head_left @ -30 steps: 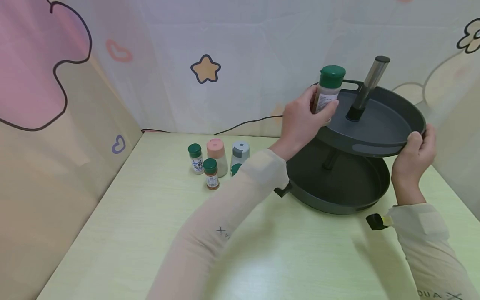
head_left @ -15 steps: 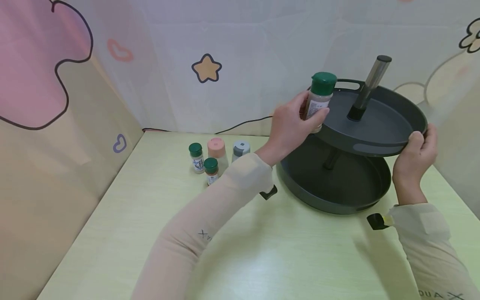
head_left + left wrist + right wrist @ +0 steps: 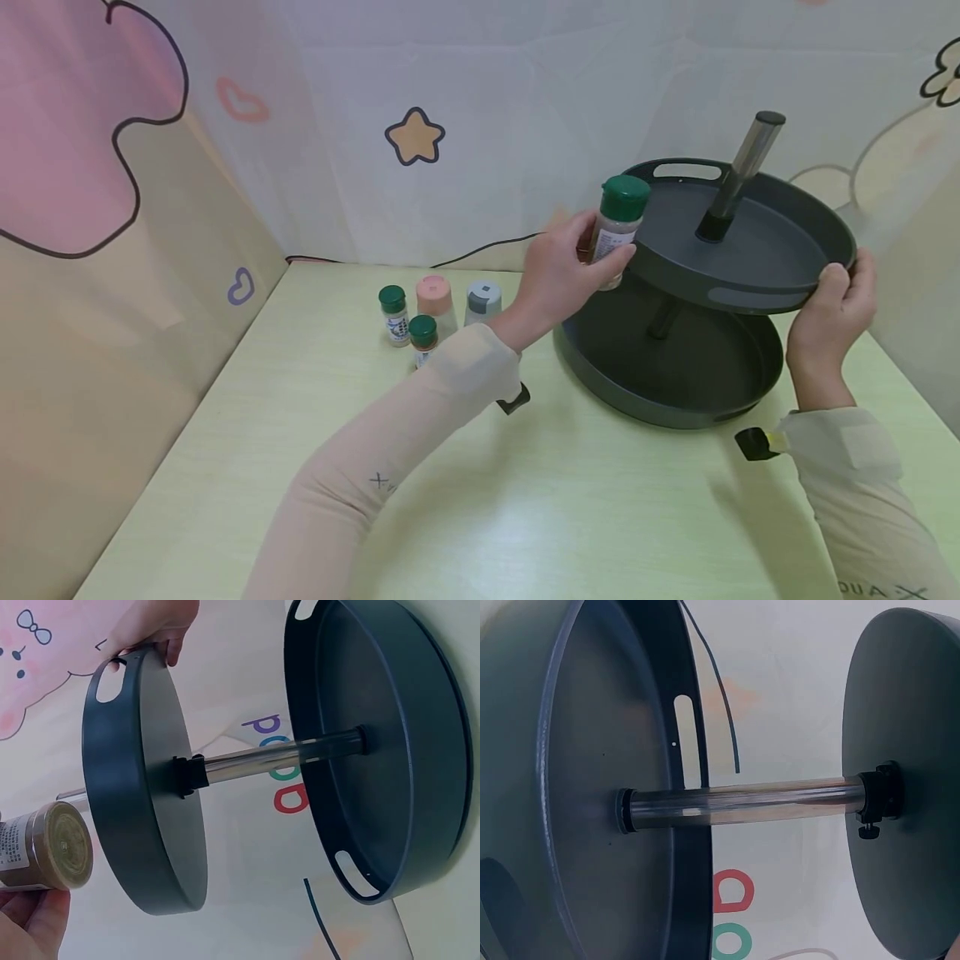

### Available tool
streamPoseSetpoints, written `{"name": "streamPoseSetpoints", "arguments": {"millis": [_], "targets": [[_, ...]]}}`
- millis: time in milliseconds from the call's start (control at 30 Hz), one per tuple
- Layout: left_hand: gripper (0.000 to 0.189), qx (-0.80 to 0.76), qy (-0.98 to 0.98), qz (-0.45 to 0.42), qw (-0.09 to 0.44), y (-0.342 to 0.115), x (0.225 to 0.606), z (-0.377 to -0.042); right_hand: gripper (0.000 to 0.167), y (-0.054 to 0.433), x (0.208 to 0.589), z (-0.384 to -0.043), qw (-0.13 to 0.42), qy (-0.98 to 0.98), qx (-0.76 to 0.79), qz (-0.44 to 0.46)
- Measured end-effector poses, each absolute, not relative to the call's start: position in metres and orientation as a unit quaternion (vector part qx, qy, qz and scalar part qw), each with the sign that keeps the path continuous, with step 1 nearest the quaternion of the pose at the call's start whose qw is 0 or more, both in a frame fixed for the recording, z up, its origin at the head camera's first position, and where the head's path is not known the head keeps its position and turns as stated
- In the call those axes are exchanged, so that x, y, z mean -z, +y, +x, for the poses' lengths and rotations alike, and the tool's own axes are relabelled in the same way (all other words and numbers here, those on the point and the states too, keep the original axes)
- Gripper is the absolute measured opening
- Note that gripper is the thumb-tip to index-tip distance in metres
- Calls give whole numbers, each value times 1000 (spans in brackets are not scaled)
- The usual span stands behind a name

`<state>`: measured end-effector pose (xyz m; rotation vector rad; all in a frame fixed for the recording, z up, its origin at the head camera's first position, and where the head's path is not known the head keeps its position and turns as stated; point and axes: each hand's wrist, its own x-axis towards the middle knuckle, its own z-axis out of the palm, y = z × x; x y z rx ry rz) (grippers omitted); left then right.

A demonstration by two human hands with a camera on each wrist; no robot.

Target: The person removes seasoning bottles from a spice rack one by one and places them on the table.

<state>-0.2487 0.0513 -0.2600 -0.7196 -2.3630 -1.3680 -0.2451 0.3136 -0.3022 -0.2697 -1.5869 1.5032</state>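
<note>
My left hand (image 3: 564, 271) grips a spice jar (image 3: 618, 218) with a green lid and a white label, held up just left of the upper tray. In the left wrist view the jar's (image 3: 67, 844) round base faces the camera, apart from the tray wall. My right hand (image 3: 834, 327) holds the rim of the upper tray (image 3: 772, 258) at its right side, thumb on the outer wall. That round dark tray sits on a metal pole (image 3: 746, 162) above a wider lower tray (image 3: 675, 375). Both trays hold nothing visible.
Left of the rack stand several containers: a green-lidded jar (image 3: 394, 317), a smaller green-lidded jar (image 3: 423, 332), a pink-capped bottle (image 3: 435, 296) and a grey-capped bottle (image 3: 482, 300), partly behind my left forearm. A printed curtain (image 3: 525, 125) hangs behind the table (image 3: 600, 500).
My left hand has moved left and down with the spice jar, away from the upper tray. My right hand keeps its hold on the tray rim, and the rack stays in place.
</note>
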Motion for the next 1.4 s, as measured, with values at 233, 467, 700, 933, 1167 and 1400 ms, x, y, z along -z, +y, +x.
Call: {"name": "streamPoseSetpoints", "arguments": {"millis": [233, 467, 700, 933, 1167, 1400], "targets": [[35, 485, -825, -245, 156, 42, 266, -248, 26, 317, 304, -247, 451, -644, -609, -107], [36, 484, -827, -239, 154, 33, 271, -245, 26, 315, 304, -246, 455, -646, -604, -104], [39, 497, -826, -228, 136, 24, 276, -243, 25, 313, 302, -245, 455, -644, -607, -103], [41, 492, -833, -215, 135, 13, 279, -240, 26, 310, 300, -242, 455, -648, -601, -106], [40, 483, -840, -206, 135, 2, 283, -238, 25, 308, 298, -240, 456, -649, -600, -107], [42, 470, -852, -193, 125, -8, 285, -236, 26, 314, 303, -246, 457, -648, -600, -109]]}}
